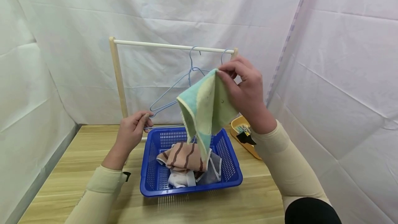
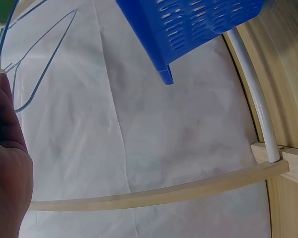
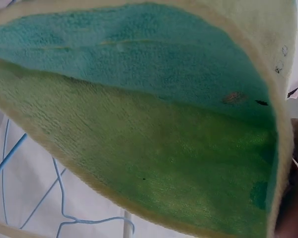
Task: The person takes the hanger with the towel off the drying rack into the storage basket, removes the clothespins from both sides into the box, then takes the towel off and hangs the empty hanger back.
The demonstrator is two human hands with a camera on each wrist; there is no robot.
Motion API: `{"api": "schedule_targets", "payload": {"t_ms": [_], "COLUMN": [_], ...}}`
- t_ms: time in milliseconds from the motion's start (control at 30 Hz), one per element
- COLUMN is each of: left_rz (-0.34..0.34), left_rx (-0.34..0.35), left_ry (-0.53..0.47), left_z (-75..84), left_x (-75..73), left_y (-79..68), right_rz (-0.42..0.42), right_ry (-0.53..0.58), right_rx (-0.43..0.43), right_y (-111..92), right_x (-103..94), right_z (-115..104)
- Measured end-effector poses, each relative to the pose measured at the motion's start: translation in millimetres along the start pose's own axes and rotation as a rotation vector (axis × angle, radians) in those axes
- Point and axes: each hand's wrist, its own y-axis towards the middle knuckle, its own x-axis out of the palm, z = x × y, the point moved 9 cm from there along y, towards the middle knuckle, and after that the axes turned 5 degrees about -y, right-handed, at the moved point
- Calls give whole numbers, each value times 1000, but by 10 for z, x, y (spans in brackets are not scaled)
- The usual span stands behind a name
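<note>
In the head view my right hand [image 1: 247, 87] pinches a small green and turquoise towel [image 1: 203, 99] by its top edge, and the cloth hangs folded below the fingers. The towel [image 3: 154, 124] fills most of the right wrist view. My left hand [image 1: 132, 130] grips one end of a light blue wire hanger [image 1: 166, 126], whose far side is hidden behind the towel. A second blue hanger [image 1: 169, 87] hangs on the white rail [image 1: 152, 44] behind. Under the towel stands a blue plastic basket [image 1: 145, 172] with a brown striped cloth [image 1: 186, 156] in it.
A white cloth [image 1: 178, 179] and a grey mesh piece [image 1: 214, 170] also lie in the basket. Beside it, right, sits a yellow tray [image 1: 253, 150] of clothes pegs [image 1: 243, 129]. The rack's wooden post [image 1: 118, 78] rises at left; another hanger hook [image 1: 222, 56] hangs right.
</note>
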Motion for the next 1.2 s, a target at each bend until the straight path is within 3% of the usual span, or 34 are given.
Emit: {"api": "schedule_targets", "payload": {"t_ms": [167, 333, 567, 833, 1200], "left_rz": [2, 7, 7, 9, 5], "left_rx": [-10, -18, -30, -27, -27], "left_ry": [22, 27, 36, 38, 47], "left_z": [-8, -11, -16, 7, -14], "left_x": [-18, -28, -42, -50, -63], "left_y": [-2, -2, -7, -13, -3], "right_rz": [57, 34, -84, -188, -344], "right_ry": [54, 58, 20, -45, -49], "right_rx": [33, 30, 26, 41, 53], "right_y": [-65, -145, -363, -607, -976], "right_x": [-71, -65, 71, 204, 502], "right_z": [-8, -36, 1, 187, 385]}}
